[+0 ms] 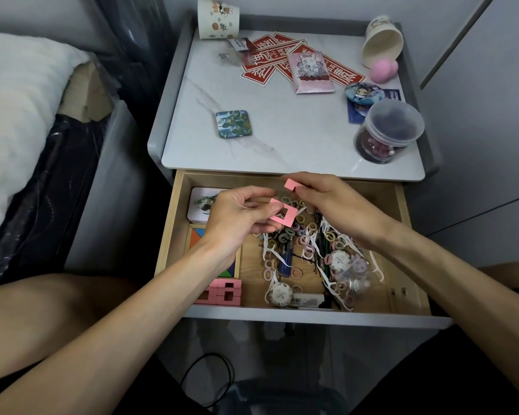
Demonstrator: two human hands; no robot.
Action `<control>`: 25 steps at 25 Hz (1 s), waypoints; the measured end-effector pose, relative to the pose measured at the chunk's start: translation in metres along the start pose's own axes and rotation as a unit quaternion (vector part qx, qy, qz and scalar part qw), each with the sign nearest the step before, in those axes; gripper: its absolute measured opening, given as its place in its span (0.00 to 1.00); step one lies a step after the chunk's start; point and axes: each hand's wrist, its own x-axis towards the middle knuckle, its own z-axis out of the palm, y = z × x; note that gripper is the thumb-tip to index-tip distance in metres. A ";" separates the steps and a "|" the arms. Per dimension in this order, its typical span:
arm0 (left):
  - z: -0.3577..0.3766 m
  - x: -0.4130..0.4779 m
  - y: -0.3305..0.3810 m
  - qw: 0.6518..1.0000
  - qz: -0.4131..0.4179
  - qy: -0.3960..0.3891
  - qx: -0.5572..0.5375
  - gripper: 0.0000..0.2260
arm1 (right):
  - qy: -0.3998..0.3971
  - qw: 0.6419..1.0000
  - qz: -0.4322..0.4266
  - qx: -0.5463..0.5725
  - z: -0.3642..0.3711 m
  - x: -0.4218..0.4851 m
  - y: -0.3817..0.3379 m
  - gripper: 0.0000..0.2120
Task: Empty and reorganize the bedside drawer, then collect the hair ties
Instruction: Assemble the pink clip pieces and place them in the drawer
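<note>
- The bedside drawer [402, 205] is pulled fully open below the marble-pattern nightstand top [282, 139]; both hands are held above its rear half.
- The left hand [240, 217] has curled fingers and pinches a pink square frame [280, 222] between thumb and fingertips.
- The right hand [327, 196] is curled, its fingertips pinching a small pink piece [291, 184] just beside and slightly above the frame; the two pieces are apart.
- The hair ties [300, 241], small pastel rings, lie loose across the centre and right of the drawer floor, mixed with white floss picks [271, 256] and black hairpins [304, 259].
- Two round patterned tins sit among the clutter: one near the drawer front [279, 293], one to the right [339, 259].
- On the drawer's left side, a flat illustrated tin [201, 202] lies at the rear and a wooden tangram tray [198, 238] sits in front of it, both partly hidden by the left forearm. A stack of pink blocks [222, 292] stands at the front left corner.
- On the nightstand top, one paper cup stands inverted at the rear left [218, 18] and another lies tipped at the rear right [382, 40], with a pink egg-shaped sponge [384, 70] at its mouth.
- Also on top: red printed cards [261, 67], a pink packet [310, 73], a square coaster [232, 123], a round badge [363, 92], and a lidded clear jar [390, 130] on its side.
</note>
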 end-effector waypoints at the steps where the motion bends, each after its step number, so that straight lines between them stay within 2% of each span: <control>1: 0.001 0.000 0.000 1.000 0.001 -0.002 -0.003 0.13 | 0.008 1.000 -0.013 -0.002 0.002 0.000 0.001 0.12; 6: 0.001 0.000 -0.002 1.000 -0.004 -0.013 -0.008 0.09 | 0.109 0.988 -0.065 -0.085 0.016 -0.004 0.004 0.06; 10: 0.001 -0.002 -0.002 1.000 -0.017 -0.013 -0.017 0.08 | 0.138 0.975 -0.099 -0.143 0.020 -0.008 0.002 0.05; 18: -0.003 0.001 -0.002 1.000 -0.016 0.008 -0.020 0.10 | 0.107 0.955 -0.141 -0.237 0.017 -0.007 0.005 0.16; 25: -0.004 0.001 -0.003 1.000 -0.012 0.012 -0.018 0.10 | 0.121 0.943 -0.174 -0.256 0.017 -0.007 0.006 0.12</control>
